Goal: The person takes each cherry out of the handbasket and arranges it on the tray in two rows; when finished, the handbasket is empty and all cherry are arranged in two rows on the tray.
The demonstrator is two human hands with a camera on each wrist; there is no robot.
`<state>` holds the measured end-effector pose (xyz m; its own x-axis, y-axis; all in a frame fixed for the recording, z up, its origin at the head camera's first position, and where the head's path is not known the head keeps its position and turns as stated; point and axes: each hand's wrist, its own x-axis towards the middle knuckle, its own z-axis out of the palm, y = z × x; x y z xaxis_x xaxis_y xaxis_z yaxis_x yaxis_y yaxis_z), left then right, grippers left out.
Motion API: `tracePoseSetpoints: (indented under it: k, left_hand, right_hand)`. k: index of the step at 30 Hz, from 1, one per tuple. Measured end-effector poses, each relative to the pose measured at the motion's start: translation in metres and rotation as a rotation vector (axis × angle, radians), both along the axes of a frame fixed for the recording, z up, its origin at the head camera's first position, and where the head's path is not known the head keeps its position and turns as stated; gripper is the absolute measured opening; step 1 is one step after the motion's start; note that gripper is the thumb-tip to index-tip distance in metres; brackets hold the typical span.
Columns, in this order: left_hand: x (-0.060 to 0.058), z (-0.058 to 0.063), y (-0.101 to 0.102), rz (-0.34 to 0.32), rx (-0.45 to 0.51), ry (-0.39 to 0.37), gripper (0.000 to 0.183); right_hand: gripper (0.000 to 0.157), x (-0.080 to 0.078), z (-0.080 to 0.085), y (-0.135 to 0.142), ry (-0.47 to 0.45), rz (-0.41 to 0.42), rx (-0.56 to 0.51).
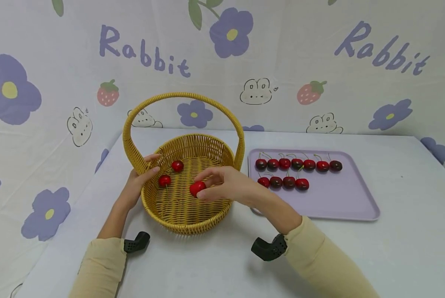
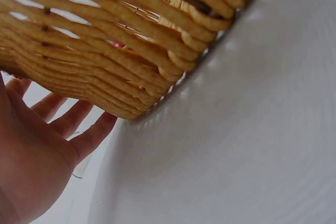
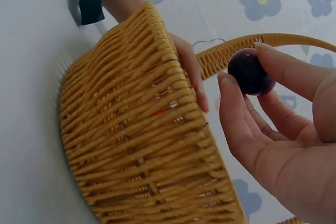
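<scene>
A round yellow wicker basket (image 1: pixel 187 227) with a tall arched handle stands on the table. My left hand (image 1: pixel 136 184) holds its left rim beside the handle's foot, thumb over the edge; in the left wrist view, the fingers (image 2: pixel 90 137) lie along the outer wall. Over the basket's right half, my right hand (image 1: pixel 226 184) pinches a cherry (image 1: pixel 197 189) between thumb and fingertips. That cherry (image 3: pixel 250 72) looks dark in the right wrist view, and its stem cannot be made out. Two red cherries (image 1: pixel 177 166) lie inside the basket at the left.
Right of the basket lies a lilac tray (image 1: pixel 341 203) bearing two rows of dark and red cherries (image 1: pixel 297 164), several in each, most with stems showing. A patterned cloth (image 1: pixel 215 78) hangs behind the white table (image 1: pixel 192 265). The handle (image 1: pixel 183 95) arches above the basket.
</scene>
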<state>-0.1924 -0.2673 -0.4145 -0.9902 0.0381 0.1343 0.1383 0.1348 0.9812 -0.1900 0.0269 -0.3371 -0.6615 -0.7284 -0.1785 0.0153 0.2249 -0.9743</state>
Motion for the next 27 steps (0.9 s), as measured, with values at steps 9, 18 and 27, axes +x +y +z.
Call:
tracePoseSetpoints:
  k: [9,18,27]
  left_hand:
    - [0.001,0.001,0.001,-0.002,-0.003,0.002,0.049]
    - [0.001,0.001,0.001,0.005,0.005,-0.016,0.050]
    - [0.000,0.000,0.000,0.010,0.002,-0.021,0.050]
  right_hand:
    - [0.037,0.006,0.009,0.029,0.069,-0.023,0.041]
    - [0.035,0.008,0.011,0.060,0.110,-0.062,0.067]
    - [0.037,0.006,-0.002,0.093,0.100,-0.122,0.061]
